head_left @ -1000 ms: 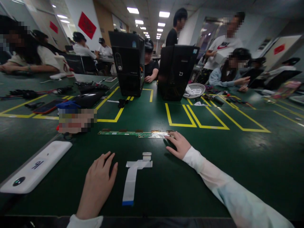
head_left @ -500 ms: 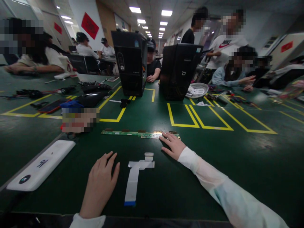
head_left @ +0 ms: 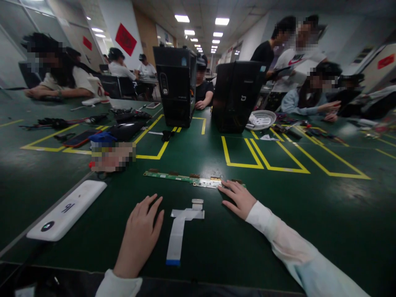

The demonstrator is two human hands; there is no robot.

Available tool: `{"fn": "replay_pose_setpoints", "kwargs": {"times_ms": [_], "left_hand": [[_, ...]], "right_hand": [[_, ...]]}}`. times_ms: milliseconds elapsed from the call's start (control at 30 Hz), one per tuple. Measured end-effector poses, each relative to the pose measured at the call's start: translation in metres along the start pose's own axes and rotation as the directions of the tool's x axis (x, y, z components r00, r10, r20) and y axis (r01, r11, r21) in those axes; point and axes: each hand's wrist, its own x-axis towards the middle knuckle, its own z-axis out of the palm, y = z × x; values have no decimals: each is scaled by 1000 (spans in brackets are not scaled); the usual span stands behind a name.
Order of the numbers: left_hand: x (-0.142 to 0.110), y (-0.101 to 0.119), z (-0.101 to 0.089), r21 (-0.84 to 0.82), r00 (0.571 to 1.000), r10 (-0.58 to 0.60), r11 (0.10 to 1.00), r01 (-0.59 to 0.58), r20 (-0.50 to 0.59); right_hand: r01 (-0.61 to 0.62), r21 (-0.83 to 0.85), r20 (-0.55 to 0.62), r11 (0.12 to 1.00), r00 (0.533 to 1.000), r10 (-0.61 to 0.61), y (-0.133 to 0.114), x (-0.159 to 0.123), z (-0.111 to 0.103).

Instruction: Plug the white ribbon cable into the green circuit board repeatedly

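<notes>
My right hand lies palm down with its fingers stretched out, their tips resting on the right part of a long, narrow green circuit board. The board lies flat and slightly slanted, with copper-coloured tabs along its far edge. My left hand is palm down over the table, fingers apart and holding nothing. Just right of it is a white flat ribbon cable, folded at the top, with a blue end near me and a connector at the far end. The cable lies between my hands, untouched.
Two black computer towers stand at the back of the green table. A white oblong device lies at left, near cables and a blue item. A white basket sits back right. Yellow tape marks the table; other people sit around.
The view has shifted slightly to the left. My right hand has slid a little to the right and nearer, and the circuit board has moved with it. My left hand is slightly closer to the ribbon cable.
</notes>
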Motion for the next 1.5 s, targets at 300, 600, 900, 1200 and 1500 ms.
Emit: {"fn": "replay_pose_setpoints", "kwargs": {"times_ms": [300, 600, 900, 1200, 1500], "left_hand": [[20, 53, -15, -272, 851, 486, 862, -428, 201], [37, 73, -4, -257, 800, 510, 858, -445, 316], [53, 104, 13, -224, 799, 515, 856, -465, 311], [47, 105, 27, -196, 847, 473, 879, -434, 244], [49, 105, 30, -187, 836, 494, 868, -460, 237]], "right_hand": [[22, 54, -13, 998, 1000, -21, 4, 3, -1], [33, 91, -26, 995, 999, -31, 6, 7, -4], [23, 83, -14, 996, 1000, -22, 3, 7, -7], [19, 51, -23, 999, 1000, -18, 2, 6, -4], [19, 48, -21, 999, 1000, -18, 2, 6, -5]]}}
